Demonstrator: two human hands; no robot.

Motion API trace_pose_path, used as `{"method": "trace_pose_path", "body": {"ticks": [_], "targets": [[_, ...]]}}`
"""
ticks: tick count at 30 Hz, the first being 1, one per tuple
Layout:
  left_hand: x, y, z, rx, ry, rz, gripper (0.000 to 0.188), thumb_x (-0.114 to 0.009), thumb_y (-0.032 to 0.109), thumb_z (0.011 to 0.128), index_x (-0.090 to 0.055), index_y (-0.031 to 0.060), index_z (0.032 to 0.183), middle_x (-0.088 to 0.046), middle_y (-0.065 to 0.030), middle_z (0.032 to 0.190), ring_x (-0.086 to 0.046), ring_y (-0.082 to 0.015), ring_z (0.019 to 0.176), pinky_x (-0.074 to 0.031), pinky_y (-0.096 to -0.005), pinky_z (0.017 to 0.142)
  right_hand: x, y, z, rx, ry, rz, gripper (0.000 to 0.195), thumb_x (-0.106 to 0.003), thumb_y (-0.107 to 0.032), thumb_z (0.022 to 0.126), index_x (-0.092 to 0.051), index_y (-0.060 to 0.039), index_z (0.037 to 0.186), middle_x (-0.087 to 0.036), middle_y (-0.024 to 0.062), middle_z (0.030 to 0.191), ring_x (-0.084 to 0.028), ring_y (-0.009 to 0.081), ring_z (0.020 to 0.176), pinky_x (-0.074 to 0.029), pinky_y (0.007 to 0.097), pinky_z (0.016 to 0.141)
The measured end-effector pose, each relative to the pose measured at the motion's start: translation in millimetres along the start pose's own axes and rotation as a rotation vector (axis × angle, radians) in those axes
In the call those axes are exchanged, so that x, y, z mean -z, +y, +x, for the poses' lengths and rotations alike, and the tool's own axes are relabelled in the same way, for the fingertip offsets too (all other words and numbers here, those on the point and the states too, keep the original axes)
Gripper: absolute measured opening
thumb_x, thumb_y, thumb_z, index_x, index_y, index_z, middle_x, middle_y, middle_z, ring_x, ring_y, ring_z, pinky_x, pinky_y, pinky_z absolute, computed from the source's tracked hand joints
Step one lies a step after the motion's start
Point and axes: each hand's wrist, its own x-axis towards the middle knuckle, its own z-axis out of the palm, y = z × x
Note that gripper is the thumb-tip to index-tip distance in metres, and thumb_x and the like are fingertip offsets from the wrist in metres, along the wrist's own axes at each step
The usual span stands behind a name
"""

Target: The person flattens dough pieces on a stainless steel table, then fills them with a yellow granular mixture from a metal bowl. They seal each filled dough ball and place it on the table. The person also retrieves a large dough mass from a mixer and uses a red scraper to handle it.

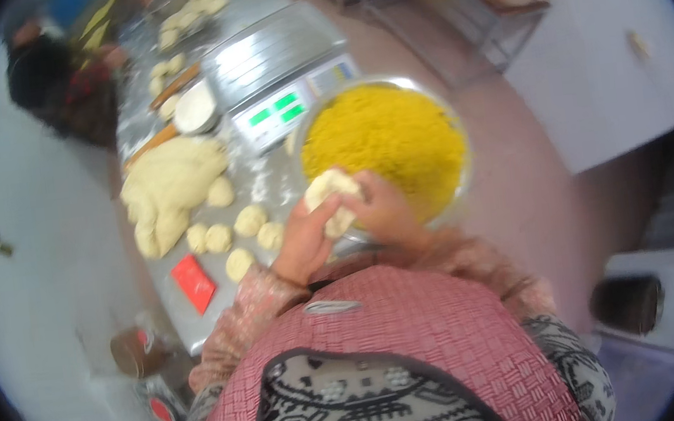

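Observation:
Both my hands hold one piece of pale dough [331,189] over the near left rim of a metal bowl. My left hand [309,235] grips it from the left, my right hand [388,208] from the right, with the thumbs close together on it. Crumbly yellow filling [381,137] fills the bowl [469,152]. Left of my hands, several round dough balls [249,220] sit on the metal table [185,327]. A large mass of dough [174,179] lies farther left, and a red rectangular object [194,283] is near the table's edge.
A digital scale [276,61] with a metal plate stands behind the bowl. Beside it are a white round container [195,109] and wooden rolling pins [175,85]. Another person [67,85] is at the table's far left, near more dough pieces [195,8].

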Motion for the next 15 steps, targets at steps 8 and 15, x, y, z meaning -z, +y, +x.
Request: {"method": "trace_pose_path", "body": {"ticks": [8, 15], "targets": [[21, -8, 2, 0.250, 0.064, 0.039, 0.035, -0.054, 0.003, 0.086, -0.047, -0.0044, 0.119, -0.059, -0.0146, 0.109, -0.060, -0.0254, 0.098, -0.051, -0.0354, 0.084, 110, 40, 19, -0.099, -0.004, -0.674, 0.051, -0.059, -0.023, 0.082, -0.045, 0.0022, 0.124, -0.043, 0.0251, 0.130, -0.037, 0.0348, 0.126, -0.030, 0.0422, 0.105], [26, -22, 8, 0.288, -0.023, 0.118, 0.032, -0.052, 0.012, 0.087, -0.050, -0.0060, 0.113, -0.061, -0.0173, 0.101, -0.061, -0.0273, 0.092, -0.050, -0.0356, 0.082, 132, 112, 29, 0.184, 0.267, -0.850, 0.036, -0.063, -0.011, 0.075, -0.054, 0.0013, 0.108, -0.056, 0.0212, 0.105, -0.052, 0.0383, 0.098, -0.041, 0.0438, 0.087]]}}
